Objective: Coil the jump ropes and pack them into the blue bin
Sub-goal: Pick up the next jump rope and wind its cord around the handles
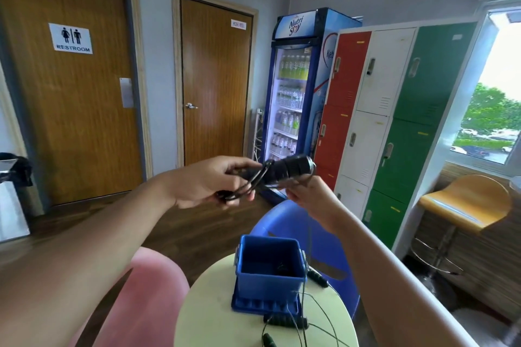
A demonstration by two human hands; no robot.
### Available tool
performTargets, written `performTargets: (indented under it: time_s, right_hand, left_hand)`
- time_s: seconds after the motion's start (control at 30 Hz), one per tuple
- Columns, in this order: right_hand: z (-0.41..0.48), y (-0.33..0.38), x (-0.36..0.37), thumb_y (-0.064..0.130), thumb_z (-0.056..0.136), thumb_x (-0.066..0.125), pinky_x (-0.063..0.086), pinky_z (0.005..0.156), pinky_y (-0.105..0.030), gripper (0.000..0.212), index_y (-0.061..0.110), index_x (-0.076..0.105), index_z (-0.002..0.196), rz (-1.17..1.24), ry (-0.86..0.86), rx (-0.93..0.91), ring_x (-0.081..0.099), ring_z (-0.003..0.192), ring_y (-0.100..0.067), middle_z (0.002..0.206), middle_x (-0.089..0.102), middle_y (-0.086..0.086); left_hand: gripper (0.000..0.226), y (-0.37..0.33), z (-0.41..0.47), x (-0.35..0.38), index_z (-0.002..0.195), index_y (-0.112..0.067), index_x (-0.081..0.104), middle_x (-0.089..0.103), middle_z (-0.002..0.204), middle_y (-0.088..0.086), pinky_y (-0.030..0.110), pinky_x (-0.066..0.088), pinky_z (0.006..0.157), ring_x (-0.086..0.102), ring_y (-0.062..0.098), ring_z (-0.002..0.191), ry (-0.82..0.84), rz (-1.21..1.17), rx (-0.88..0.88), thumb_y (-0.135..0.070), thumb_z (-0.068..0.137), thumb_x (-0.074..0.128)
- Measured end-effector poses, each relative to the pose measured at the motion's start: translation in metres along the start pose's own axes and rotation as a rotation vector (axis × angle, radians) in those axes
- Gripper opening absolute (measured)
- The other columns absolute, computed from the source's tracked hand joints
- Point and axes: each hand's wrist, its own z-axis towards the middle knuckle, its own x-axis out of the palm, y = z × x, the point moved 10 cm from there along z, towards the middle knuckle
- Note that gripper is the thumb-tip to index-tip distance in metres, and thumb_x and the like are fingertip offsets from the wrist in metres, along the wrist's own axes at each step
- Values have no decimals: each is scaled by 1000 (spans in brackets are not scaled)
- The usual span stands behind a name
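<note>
Left hand (pixel 208 183) grips the loops of a thin black-handled jump rope (pixel 293 169), and right hand (pixel 307 197) pinches its trailing cord, likely to tighten the coil, above the square blue plastic bin (pixel 267 287) at the round pale table's (pixel 214 318) far edge; loose ropes (pixel 284 321) lie nearer

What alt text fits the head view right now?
The left hand and right hand hold a bundled black jump rope above an open blue bin on a round table. More loose jump ropes lie beside the bin.
</note>
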Motion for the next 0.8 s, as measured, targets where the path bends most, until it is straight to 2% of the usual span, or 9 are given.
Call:
performTargets:
  time_s: [0.1, 0.23, 0.33, 0.4, 0.47, 0.57, 0.63, 0.7, 0.8]
  right_hand:
    - [-9, -5, 24, 20, 108, 43, 34, 53, -20, 31, 12, 66, 87, -53, 52, 23, 40, 44, -1, 49, 49, 12]
    - [-12, -3, 41, 25, 108, 41, 39, 57, -30, 28, 15, 65, 96, -164, 137, 65, 42, 50, -9, 57, 49, 6]
    - [-13, 9, 50, 25, 105, 47, 45, 61, -34, 20, 19, 60, 92, -324, 238, 61, 47, 55, -11, 64, 51, 4]
    - [-14, 24, 50, 26, 104, 49, 48, 62, -33, 20, 26, 56, 85, -491, 264, -12, 50, 56, -10, 67, 55, 6]
    - [-11, 36, 44, 27, 103, 50, 45, 57, -31, 23, 30, 53, 80, -615, 238, -56, 50, 55, -11, 70, 58, 4]
    - [-7, 52, 31, 29, 103, 51, 41, 54, -30, 31, 29, 49, 72, -737, 186, -109, 52, 54, -14, 68, 59, 2]
    - [-5, 63, 22, 25, 102, 52, 39, 53, -27, 29, 27, 53, 74, -756, 137, -159, 49, 51, -9, 64, 58, 5]
    - [-5, 75, 13, 19, 101, 54, 37, 53, -20, 19, 24, 63, 85, -711, 94, -219, 50, 50, -3, 67, 62, 7]
    - [-9, 85, 0, 18, 97, 63, 40, 57, -11, 10, 22, 71, 94, -522, 63, -273, 55, 56, 4, 66, 66, 14]
  left_hand:
    - [36, -2, 5, -28, 133, -13, 52, 64, 96, 16, 26, 44, 58, 55, 16, 70, -250, 8, -7, -13, 99, 61]
    - [30, 1, 7, -60, 125, -14, 50, 65, 102, 18, 28, 43, 55, 55, 21, 74, -593, 66, -13, -14, 98, 61]
    - [43, -3, 3, -83, 127, -19, 46, 65, 102, 7, 29, 48, 57, 60, 19, 73, -803, 480, -45, -28, 92, 70]
    - [49, -15, 3, -82, 129, -19, 46, 64, 101, 2, 30, 47, 59, 63, 19, 75, -862, 834, -24, -31, 89, 73]
    - [49, -18, 7, -76, 129, -19, 49, 65, 102, 3, 32, 49, 66, 66, 25, 85, -836, 1058, -1, -29, 88, 74]
    - [58, -8, 16, -71, 140, -26, 49, 58, 108, 1, 35, 51, 77, 60, 23, 95, -685, 1165, -72, -31, 87, 72]
    - [63, -4, 19, -64, 144, -32, 49, 55, 112, -4, 35, 52, 83, 56, 19, 99, -542, 1158, -117, -34, 86, 72]
    - [60, -4, 19, -52, 139, -38, 53, 61, 118, -8, 38, 54, 89, 58, 15, 103, -374, 1114, -142, -35, 83, 73]
    - [47, -3, 13, -30, 127, -45, 62, 67, 113, -14, 40, 58, 91, 64, 11, 98, -132, 878, -164, -29, 85, 73]
